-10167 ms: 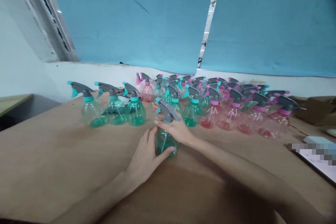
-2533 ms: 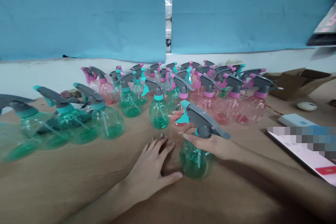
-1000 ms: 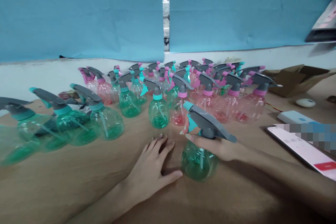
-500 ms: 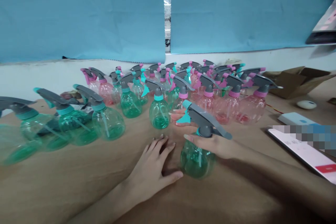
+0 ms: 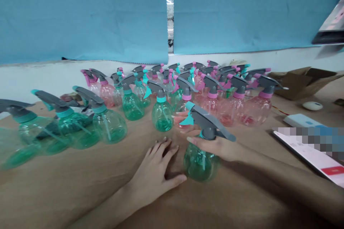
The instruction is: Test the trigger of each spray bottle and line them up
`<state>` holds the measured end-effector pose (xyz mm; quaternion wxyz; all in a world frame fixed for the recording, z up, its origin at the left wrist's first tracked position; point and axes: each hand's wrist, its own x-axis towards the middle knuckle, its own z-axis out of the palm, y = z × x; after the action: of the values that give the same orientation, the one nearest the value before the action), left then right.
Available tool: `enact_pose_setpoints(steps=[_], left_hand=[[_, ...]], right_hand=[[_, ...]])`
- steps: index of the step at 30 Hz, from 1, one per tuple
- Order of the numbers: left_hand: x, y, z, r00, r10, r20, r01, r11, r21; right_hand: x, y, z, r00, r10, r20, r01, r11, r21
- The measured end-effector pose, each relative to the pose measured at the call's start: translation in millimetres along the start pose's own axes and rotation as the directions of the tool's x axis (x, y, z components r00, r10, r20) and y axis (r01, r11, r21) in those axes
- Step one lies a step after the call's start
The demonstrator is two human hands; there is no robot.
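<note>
My right hand (image 5: 227,148) is around the upper part of a green spray bottle (image 5: 201,164) with a grey head and a turquoise trigger. Its thumb lies across the front just below the collar, and the other fingers show behind the bottle. The bottle stands upright, its nozzle pointing left. Beside it, my left hand (image 5: 158,166) rests palm down on the brown table (image 5: 80,189), fingers spread and holding nothing. Just beyond that hand stands another green spray bottle (image 5: 162,114). Pink spray bottles (image 5: 256,111) are lined up behind my right hand.
Several green spray bottles (image 5: 110,127) stand at the left. More bottles in both colours crowd the back near the wall. At right are a phone (image 5: 303,154), a white and blue box (image 5: 302,120), a white mouse (image 5: 312,106) and an open cardboard box (image 5: 292,84).
Everything sits very slightly further left in view, as from a small head movement. Both hands and the held bottle keep their places.
</note>
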<state>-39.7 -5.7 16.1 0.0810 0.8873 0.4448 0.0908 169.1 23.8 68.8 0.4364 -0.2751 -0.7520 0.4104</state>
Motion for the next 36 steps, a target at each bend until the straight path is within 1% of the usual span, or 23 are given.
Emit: enact_pose_setpoints(steps=[4,11,18,23,27,32,36], left_hand=[[0.4,0.6,0.0,1.0,0.002,0.002,-0.002,1.0,-0.001],[-0.4,0.1,1.4,1.0,0.009,-0.009,-0.009,1.0,-0.004],[-1.1,-0.9,1.6,1.0,0.015,-0.014,-0.015,1.0,-0.003],[-0.3,-0.7,1.0,1.0,0.002,-0.006,-0.002,1.0,-0.001],[0.2,-0.5,0.9,1.0,0.002,-0.006,-0.002,1.0,-0.002],[-0.3,-0.3,0.7,1.0,0.01,-0.016,-0.01,1.0,0.005],[-0.6,0.1,0.4,1.0,0.009,-0.018,-0.009,1.0,-0.004]], right_hand=[[-0.4,0.1,0.7,1.0,0.029,0.0,-0.029,0.999,-0.026],[-1.2,0.1,1.0,0.999,0.033,0.011,-0.032,0.999,-0.033],[-1.5,-0.7,0.7,0.999,0.04,-0.017,-0.04,0.999,-0.016],[-2.3,0.6,0.9,0.997,0.071,0.015,-0.071,0.997,-0.016],[-2.5,0.6,1.1,0.999,0.045,0.018,-0.045,0.999,0.01],[-2.1,-1.3,0.0,1.0,0.006,0.022,-0.006,1.0,-0.001],[-1.8,-2.5,0.2,0.999,0.031,0.022,-0.03,0.999,-0.02]])
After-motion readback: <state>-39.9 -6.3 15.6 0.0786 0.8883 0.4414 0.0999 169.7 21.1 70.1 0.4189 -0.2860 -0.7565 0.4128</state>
